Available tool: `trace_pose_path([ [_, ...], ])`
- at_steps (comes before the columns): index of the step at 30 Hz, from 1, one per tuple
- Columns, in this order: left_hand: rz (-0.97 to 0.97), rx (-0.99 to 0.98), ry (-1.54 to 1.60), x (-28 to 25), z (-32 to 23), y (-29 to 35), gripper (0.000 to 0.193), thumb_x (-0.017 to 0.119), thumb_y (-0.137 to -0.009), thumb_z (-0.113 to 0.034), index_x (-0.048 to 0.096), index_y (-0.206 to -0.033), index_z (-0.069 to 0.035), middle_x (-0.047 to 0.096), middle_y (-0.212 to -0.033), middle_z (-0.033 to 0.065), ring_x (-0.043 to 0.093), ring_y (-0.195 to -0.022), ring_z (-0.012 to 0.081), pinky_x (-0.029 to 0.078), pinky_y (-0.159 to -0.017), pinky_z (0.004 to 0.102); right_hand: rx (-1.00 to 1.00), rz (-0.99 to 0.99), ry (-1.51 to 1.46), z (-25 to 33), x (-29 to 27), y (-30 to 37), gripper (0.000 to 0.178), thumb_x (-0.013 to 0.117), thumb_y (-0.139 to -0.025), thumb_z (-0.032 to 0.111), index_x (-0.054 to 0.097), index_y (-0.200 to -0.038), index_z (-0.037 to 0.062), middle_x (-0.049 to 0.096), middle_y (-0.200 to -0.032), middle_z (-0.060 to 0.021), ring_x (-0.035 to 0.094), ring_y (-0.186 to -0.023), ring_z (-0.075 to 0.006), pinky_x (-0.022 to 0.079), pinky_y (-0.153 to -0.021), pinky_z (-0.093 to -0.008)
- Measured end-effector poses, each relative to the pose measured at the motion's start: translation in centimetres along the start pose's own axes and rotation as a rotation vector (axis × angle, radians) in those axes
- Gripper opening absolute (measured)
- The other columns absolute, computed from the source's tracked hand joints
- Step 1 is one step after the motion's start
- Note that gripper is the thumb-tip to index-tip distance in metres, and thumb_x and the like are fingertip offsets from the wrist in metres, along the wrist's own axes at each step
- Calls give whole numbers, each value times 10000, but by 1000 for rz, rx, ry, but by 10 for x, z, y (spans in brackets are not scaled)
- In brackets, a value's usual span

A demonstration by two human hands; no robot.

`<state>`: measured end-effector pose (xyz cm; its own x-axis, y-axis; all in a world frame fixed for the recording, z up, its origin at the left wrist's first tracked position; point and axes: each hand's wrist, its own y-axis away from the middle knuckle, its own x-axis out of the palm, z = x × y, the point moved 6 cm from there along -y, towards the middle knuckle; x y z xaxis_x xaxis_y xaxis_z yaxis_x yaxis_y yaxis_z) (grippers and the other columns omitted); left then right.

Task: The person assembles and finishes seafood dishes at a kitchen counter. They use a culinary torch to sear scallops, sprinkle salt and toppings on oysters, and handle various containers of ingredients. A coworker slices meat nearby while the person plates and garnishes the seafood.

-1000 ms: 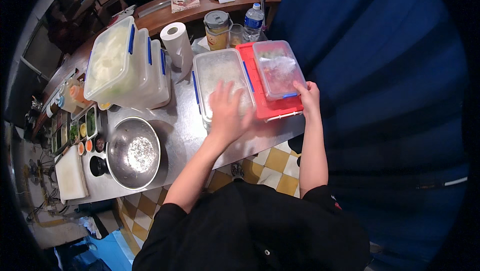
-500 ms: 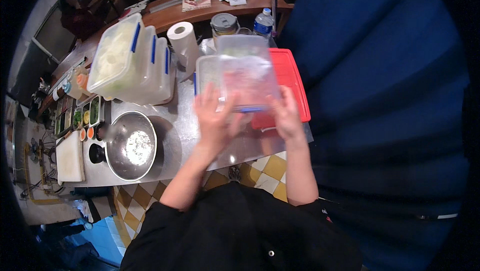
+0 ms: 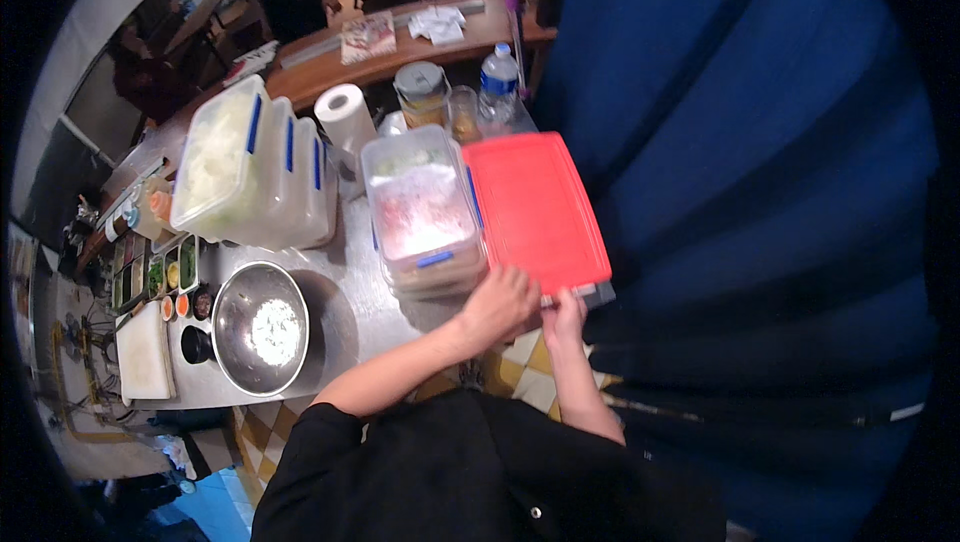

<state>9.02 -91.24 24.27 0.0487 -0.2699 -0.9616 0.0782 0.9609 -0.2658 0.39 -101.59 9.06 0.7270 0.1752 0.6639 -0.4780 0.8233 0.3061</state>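
Note:
A wide red plastic lid (image 3: 530, 207) lies at the right of the steel table, with a grey piece showing under its near right corner. My left hand (image 3: 503, 304) is closed at its near left corner, fingers bent over the rim. Beside it, my right hand (image 3: 565, 317) pinches the near edge; the fingertips are partly hidden underneath. Just left of the lid, a clear container (image 3: 420, 197) with blue clips holds something pinkish-red and green, and rests on another container. Neither hand touches it.
A steel bowl (image 3: 262, 330) with white bits stands left, near a white cutting board (image 3: 145, 352). Behind are large clear tubs (image 3: 245, 167), a paper towel roll (image 3: 347, 122), a grey-lidded jar (image 3: 422, 92) and a water bottle (image 3: 499, 82). A blue curtain (image 3: 760, 192) hangs at right.
The clear container that was held up, blurred, between my hands now rests on the container at left. Both hands have let go of it and moved right and nearer, to the red lid's front edge.

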Motion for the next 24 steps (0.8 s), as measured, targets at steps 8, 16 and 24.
trace_pose_path([
  [8,149,189,232,-21,-41,-15,333,751,-654,-203,590,-912,-66,652,-855,83,628,-855,244,453,-733,382,78,-110,-221,51,-23,93,250,586,-793,123,637,-1036,99,670,-1013,-34,638,-934,-207,520,-833,-397],
  [16,-438,-206,303,-118,38,-108,391,603,-801,-81,531,-1181,-32,552,-913,190,579,-848,388,475,-699,477,40,-499,19,81,-129,131,51,576,-879,124,562,-832,140,558,-713,25,543,-618,-118,439,-585,-271],
  [24,59,-607,150,21,205,-193,274,475,-921,-153,709,-1024,-52,680,-1095,234,686,-997,380,558,-801,517,-42,-206,-128,163,-172,214,178,487,-819,37,387,-716,142,349,-603,31,346,-497,-93,294,-465,-263],
])
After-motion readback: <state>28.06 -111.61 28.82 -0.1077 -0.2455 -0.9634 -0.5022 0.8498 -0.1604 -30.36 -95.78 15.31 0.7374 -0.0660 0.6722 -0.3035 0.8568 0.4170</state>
